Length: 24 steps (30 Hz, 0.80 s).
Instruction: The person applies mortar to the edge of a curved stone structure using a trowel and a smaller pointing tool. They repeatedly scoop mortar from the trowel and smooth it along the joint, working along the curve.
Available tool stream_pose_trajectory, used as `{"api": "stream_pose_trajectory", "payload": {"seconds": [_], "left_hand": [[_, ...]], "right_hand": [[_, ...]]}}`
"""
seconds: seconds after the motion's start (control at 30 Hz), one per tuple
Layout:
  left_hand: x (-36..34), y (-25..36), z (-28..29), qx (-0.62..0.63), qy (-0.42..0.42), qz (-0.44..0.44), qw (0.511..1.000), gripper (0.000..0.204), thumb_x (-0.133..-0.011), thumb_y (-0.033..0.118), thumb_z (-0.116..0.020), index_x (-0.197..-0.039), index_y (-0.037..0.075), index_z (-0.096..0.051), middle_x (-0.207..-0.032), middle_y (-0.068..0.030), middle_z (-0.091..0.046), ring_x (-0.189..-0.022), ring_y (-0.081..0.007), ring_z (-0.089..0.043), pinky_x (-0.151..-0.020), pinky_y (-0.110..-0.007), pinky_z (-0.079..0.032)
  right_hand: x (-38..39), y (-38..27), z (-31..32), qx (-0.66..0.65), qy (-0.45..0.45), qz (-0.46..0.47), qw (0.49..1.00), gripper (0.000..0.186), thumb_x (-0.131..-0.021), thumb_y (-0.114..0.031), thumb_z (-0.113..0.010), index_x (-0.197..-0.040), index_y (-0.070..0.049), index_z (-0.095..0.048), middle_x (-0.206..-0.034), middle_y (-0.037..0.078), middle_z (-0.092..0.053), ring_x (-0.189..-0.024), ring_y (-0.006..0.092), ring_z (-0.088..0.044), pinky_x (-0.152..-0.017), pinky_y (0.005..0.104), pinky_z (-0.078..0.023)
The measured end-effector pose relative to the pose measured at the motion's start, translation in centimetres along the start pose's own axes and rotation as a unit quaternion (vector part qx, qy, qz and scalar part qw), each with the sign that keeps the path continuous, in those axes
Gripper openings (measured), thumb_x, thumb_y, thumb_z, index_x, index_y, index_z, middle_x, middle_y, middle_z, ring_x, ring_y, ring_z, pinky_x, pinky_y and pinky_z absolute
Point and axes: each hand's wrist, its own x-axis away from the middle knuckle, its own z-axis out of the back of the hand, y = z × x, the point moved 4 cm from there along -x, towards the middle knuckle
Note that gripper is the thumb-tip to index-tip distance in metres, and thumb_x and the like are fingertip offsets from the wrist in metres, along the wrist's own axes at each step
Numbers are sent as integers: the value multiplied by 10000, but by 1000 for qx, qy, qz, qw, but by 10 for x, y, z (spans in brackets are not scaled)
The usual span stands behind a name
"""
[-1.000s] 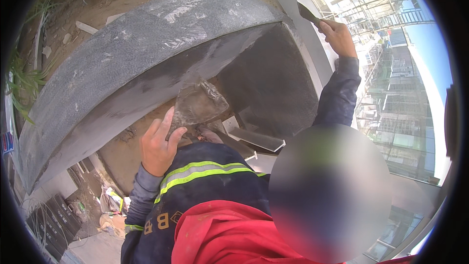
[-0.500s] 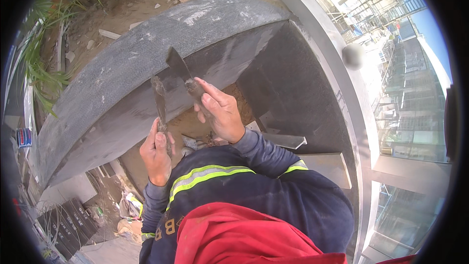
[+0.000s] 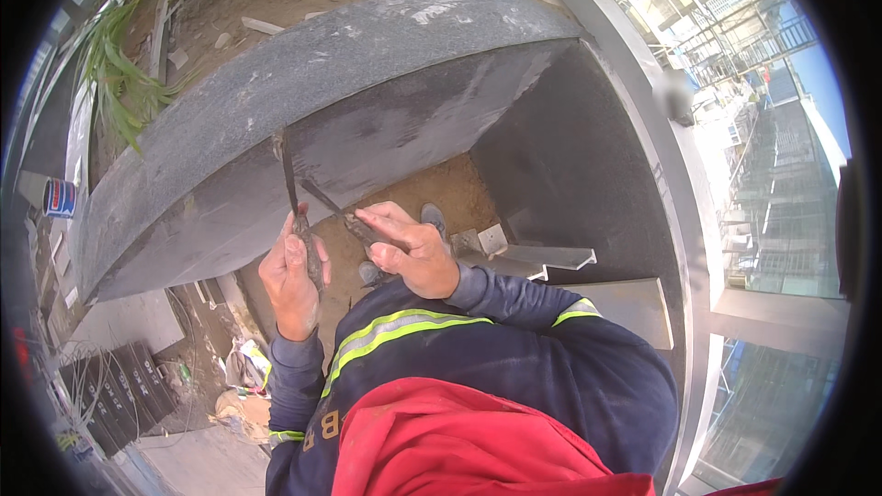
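Observation:
My left hand is closed around the mortar-crusted handle of a narrow-bladed putty knife. That blade points up, its tip in front of the upper edge of the curved grey stone wall. In my right hand is a second putty knife, gripped by its dark, dirty handle with the fingers along it. Its blade slants up and left, close to the left knife's blade, in front of the wall's dark face. Whether the two blades touch, I cannot tell.
Leafy plants and soil lie behind the wall. A blue-and-white can stands at the far left. Dark boxes and debris are at lower left. Pale angled pieces lie right of my feet, near a dark side panel.
My right hand has lowered its putty knife, bringing the blade down from the wall's top edge beside the left knife. My view has shifted slightly, and my feet now show.

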Motion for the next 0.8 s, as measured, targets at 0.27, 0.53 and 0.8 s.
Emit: {"api": "stream_pose_trajectory", "payload": {"seconds": [0.27, 0.53, 0.8], "left_hand": [[22, 9, -13, -22, 22, -26, 999, 588, -1084, 344, -539, -1485, -79, -460, -740, 20, -531, -658, -55, -468, -585, -244, -424], [36, -7, -28, -1, 257, -13, 966, 488, -1081, 268, -538, -1471, -24, -517, -720, 10, -545, -639, -56, -490, -578, -254, -429], [133, -3, 14, -134, 555, -51, 819, 506, -1052, 266, -607, -1437, -54, -534, -794, 8, -598, -676, -51, -483, -617, -222, -428]], "right_hand": [[-42, -7, 22, -160, 115, 28, 980, 610, -1062, -239, -549, -1547, 71, -345, -1014, 67, -611, -729, 89, -513, -579, 246, -412], [-31, 40, 10, -57, -200, -61, 976, 624, -1054, -255, -584, -1548, 48, -354, -1056, 35, -574, -729, 101, -509, -599, 258, -412], [-77, 67, 12, -173, -203, -170, 949, 476, -1056, -220, -552, -1425, 75, -498, -1070, 130, -677, -639, 122, -558, -574, 267, -455]]}}
